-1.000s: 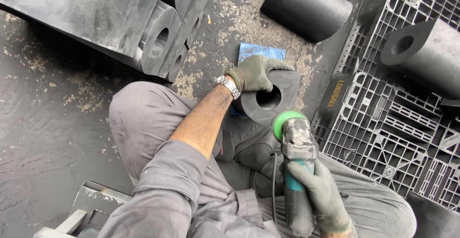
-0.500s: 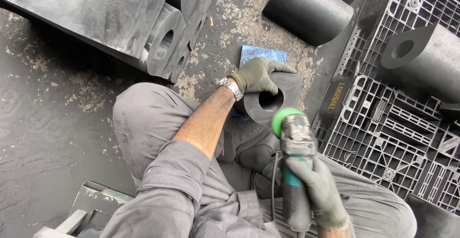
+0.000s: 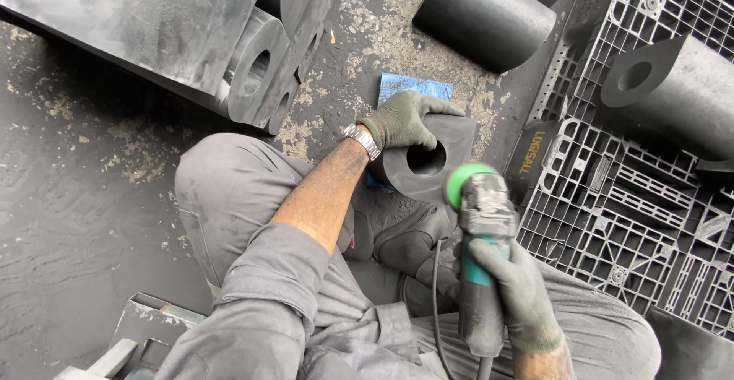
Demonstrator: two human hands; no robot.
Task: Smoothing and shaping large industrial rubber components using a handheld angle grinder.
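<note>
Black rubber block with a round bore, standing on the floor between the person's knees, bore end facing up toward the camera. Left hand, gloved, fingers curled over the block's top edge, gripping it; wristwatch at the wrist. Angle grinder held upright-ish, its green-rimmed disc head just beside or touching the block's lower right edge; cannot tell which. Right hand, gloved, wrapped tight round the grinder body; cord drops from it. Blue sheet flat on the floor behind the block, partly under it. Similar bored black blocks stacked upper left. Black cylinder lying top centre. Black plastic pallet on the right, carrying another bored cylinder. Floor dark, dusty.
</note>
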